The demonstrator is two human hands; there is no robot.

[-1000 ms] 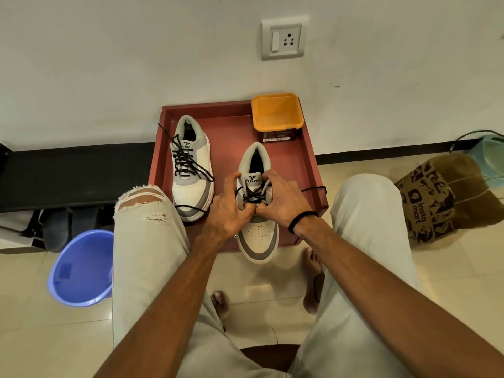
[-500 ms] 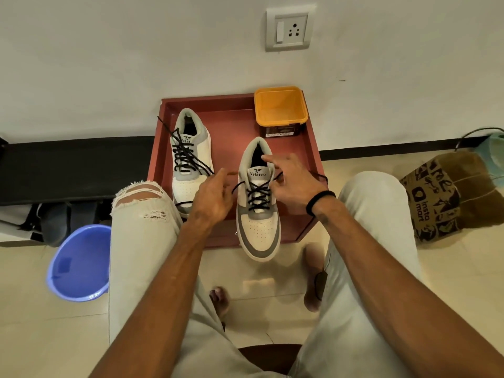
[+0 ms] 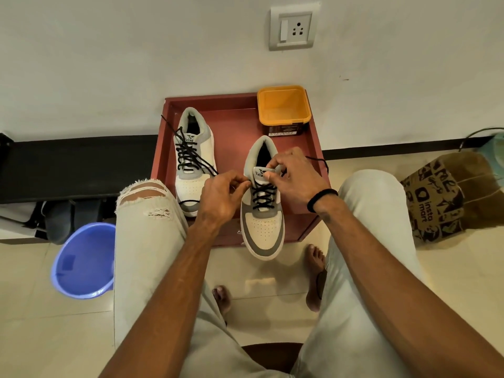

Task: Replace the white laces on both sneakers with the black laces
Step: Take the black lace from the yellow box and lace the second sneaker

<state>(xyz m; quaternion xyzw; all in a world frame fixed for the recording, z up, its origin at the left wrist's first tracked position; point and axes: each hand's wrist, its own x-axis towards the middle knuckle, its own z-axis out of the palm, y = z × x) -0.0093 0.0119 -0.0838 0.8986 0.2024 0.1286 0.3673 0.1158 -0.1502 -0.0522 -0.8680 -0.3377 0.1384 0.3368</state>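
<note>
- White wall (image 3: 109,64) fills the upper half of the frame, with a socket plate (image 3: 293,27) at top centre; pale floor tiles (image 3: 41,336) run along the bottom.
- Against the wall at centre sits a red tray table (image 3: 234,124), with an empty orange tub (image 3: 283,107) at its upper right corner.
- At lower left stands a blue bucket (image 3: 81,260); at right, a printed paper bag (image 3: 436,197).
- On the left of the tray, the far sneaker (image 3: 193,159) is already threaded with its black lace (image 3: 188,154), the ends trailing loose.
- At centre, the near sneaker (image 3: 261,203) has its toe hanging over the tray's front edge, and its own black lace (image 3: 263,196) crosses up the lower eyelets.
- A second ago both hands were bunched together over the middle of this shoe; they have since parted and moved up to the tongue.
- Left hand (image 3: 221,197) now has its fingers curled, the thumb and forefinger pinching at the left side of the tongue, apparently on a lace end, though the lace between them is too small to make out.
- Right hand (image 3: 294,175) pinches the right top of the tongue; a lace end trails out behind it toward the tray's right edge.
- Judging by this, lacing has climbed to the top eyelets, so the task looks nearly finished.
- No white laces are in sight.
</note>
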